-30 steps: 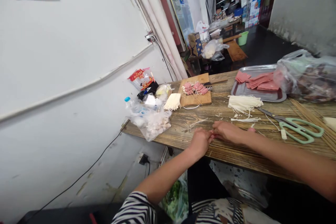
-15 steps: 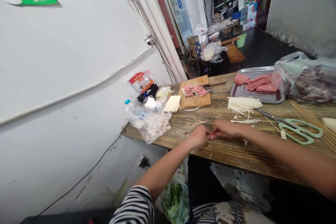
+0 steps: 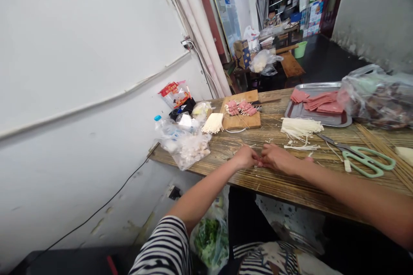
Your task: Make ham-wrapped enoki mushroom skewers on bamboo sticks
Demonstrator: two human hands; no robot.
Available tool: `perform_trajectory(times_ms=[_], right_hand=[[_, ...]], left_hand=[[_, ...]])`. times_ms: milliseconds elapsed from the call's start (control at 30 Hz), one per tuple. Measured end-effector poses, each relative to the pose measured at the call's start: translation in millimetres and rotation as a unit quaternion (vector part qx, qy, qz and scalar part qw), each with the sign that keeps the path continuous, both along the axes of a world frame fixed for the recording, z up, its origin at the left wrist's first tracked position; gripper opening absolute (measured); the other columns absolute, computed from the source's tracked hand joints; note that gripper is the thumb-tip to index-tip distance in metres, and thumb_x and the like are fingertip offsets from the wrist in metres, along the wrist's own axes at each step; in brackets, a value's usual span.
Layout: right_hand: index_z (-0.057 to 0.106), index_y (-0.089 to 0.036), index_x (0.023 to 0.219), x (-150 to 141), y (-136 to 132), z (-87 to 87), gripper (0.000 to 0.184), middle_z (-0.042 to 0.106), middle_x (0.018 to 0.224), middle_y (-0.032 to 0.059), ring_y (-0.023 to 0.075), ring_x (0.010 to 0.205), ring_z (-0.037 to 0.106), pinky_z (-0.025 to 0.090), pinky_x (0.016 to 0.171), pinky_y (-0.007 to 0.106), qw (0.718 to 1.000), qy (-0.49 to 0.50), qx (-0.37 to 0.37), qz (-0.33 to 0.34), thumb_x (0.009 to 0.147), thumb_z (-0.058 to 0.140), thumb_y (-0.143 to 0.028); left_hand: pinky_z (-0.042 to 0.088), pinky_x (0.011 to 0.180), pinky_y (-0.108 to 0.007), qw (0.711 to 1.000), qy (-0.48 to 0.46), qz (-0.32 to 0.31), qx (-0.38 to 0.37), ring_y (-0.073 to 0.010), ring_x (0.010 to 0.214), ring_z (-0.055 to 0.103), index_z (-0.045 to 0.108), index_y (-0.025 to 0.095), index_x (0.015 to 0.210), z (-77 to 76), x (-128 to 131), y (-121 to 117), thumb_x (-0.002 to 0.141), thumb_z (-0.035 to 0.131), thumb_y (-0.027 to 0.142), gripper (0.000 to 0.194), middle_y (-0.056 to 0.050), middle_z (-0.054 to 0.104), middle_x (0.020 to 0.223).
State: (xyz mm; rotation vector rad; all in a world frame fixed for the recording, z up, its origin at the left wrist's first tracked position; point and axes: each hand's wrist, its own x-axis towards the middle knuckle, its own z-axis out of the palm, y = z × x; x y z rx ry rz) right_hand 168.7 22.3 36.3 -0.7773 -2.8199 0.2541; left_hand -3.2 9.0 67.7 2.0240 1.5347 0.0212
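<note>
Left hand [image 3: 247, 157] and right hand [image 3: 275, 157] meet at the surface [image 3: 284, 184], fingers curled; pinching what, I can't tell! Stringy mushrooms [image 3: 300, 125] lie nearby.

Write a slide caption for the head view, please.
Bare left hand and right hand meet over a brown wooden table, near white stringy mushrooms and green-handled metal scissors.

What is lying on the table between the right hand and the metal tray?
The head view shows a bunch of white mushrooms and some loose stems between the right hand and the tray.
</note>
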Motion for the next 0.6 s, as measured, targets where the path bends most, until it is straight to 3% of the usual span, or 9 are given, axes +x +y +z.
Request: perform_trajectory(times_ms=[133, 233, 300, 433, 600], right_hand=[[0.073, -0.019, 0.07, 5.8, 8.4, 5.6, 0.045, 0.066, 0.076, 0.0092, 0.0176, 0.074, 0.048, 0.033, 0.075, 0.032, 0.998, -0.005, -0.047, 0.032, 0.093, 0.042, -0.042], [0.075, -0.02, 0.072, 5.2, 13.3, 7.8, 0.035, 0.068, 0.074, 0.0087, 0.0179, 0.074, 0.052, 0.035, 0.075, 0.03, 0.997, -0.016, -0.064, 0.044, 0.09, 0.05, -0.036], [0.077, -0.02, 0.075, 3.9, 16.5, 8.3, 0.027, 0.069, 0.075, 0.0079, 0.0179, 0.075, 0.054, 0.036, 0.076, 0.029, 0.995, -0.027, -0.087, 0.043, 0.086, 0.056, -0.032], [0.078, -0.02, 0.077, 2.5, 22.3, 8.5, 0.017, 0.071, 0.075, 0.007, 0.0167, 0.073, 0.056, 0.038, 0.074, 0.027, 0.991, -0.036, -0.126, 0.027, 0.08, 0.063, -0.028], [0.078, -0.022, 0.085, 6.9, 21.2, 7.5, 0.021, 0.073, 0.077, 0.0053, 0.0163, 0.072, 0.057, 0.039, 0.07, 0.026, 0.991, -0.02, -0.132, 0.012, 0.083, 0.061, -0.033]], left_hand=[[0.045, 0.068, -0.026, 0.991, 0.019, 0.006, 0.135, -0.0168, 0.071, 0.062, 0.077, 0.017, 0.084, -6.5, 1.6, -21.4, 0.083, 0.067, 0.034, 0.02, -0.004, 0.073, 0.075], [0.044, 0.081, -0.034, 0.958, 0.052, -0.058, 0.275, -0.0215, 0.082, 0.063, 0.074, 0.017, 0.079, -15.4, 5.6, -37.3, 0.091, 0.058, 0.033, 0.025, -0.007, 0.072, 0.079], [0.044, 0.083, -0.037, 0.941, 0.069, -0.086, 0.321, -0.0236, 0.086, 0.062, 0.073, 0.017, 0.084, -22.2, 7.8, -43.6, 0.093, 0.054, 0.033, 0.027, -0.008, 0.071, 0.079], [0.045, 0.079, -0.037, 0.931, 0.101, -0.1, 0.336, -0.0239, 0.083, 0.062, 0.072, 0.016, 0.085, -31.4, 9.0, -45.5, 0.096, 0.049, 0.032, 0.03, -0.008, 0.071, 0.078], [0.045, 0.076, -0.033, 0.942, 0.102, -0.118, 0.297, -0.0206, 0.075, 0.063, 0.072, 0.015, 0.076, -28.8, 8.1, -36.3, 0.097, 0.046, 0.033, 0.038, -0.008, 0.072, 0.077]])
